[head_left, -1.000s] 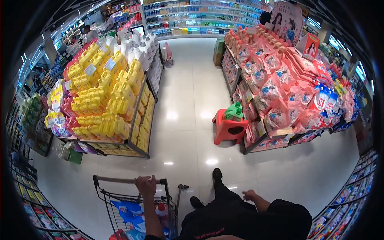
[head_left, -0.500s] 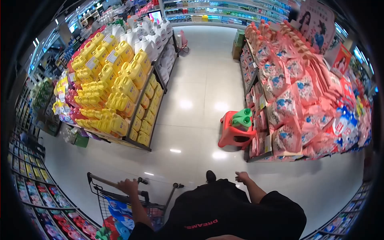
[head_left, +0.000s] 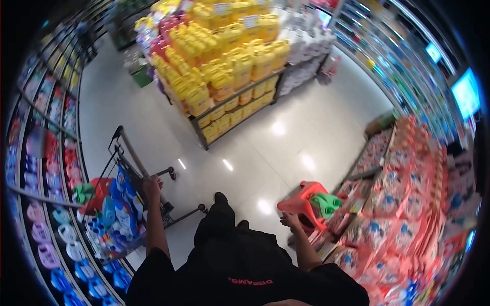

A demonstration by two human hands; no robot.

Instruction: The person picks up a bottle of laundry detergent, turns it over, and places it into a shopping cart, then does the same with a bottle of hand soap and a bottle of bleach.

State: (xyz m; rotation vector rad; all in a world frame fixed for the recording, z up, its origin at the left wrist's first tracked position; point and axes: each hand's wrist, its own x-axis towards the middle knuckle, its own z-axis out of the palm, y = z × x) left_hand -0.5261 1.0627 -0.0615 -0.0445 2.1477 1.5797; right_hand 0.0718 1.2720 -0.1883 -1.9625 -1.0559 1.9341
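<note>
My left hand [head_left: 152, 187] is wrapped round the handle bar of a shopping cart [head_left: 133, 153] at the left. Blue and white packages [head_left: 125, 204], a red item and small bottles lie in the cart basket. My right hand [head_left: 291, 220] hangs with its fingers apart and nothing in it, close to a red plastic stool [head_left: 301, 203]. Green-capped bottles [head_left: 325, 204] stand on that stool.
Yellow jugs [head_left: 232, 71] fill a display rack ahead, with white bottles [head_left: 306, 38] behind. Pink bags [head_left: 403, 204] are piled at the right. Shelves of detergent bottles [head_left: 48, 229] line the left. A green bin [head_left: 141, 76] stands beyond the cart.
The view has turned, so the yellow display sits further right. The cart shows more fully, with my left hand still on its bar. My right hand appears nearer the red stool.
</note>
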